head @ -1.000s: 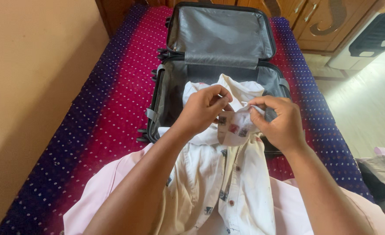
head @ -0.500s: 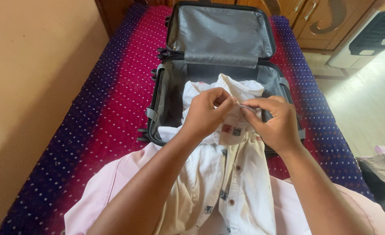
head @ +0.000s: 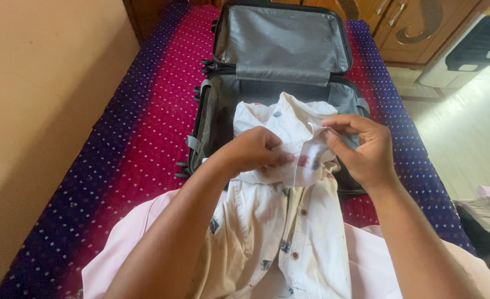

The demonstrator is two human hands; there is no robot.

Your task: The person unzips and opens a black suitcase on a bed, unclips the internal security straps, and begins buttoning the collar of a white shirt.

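Both hands grip white printed shirt (head: 289, 221) collar: left hand (head: 250, 152) pinching the fabric, right hand (head: 364, 149) pinching collar tip; open grey suitcase (head: 281, 50) just beyond, on dotted bed (head: 139, 138).

I count one open grey suitcase (head: 222, 113) on one dotted red-and-blue bedspread (head: 145, 138), one white printed shirt (head: 289, 221) showing two dark buttons, one pink cloth (head: 128, 243) beneath, and two hands: left hand (head: 253, 152), right hand (head: 367, 152).
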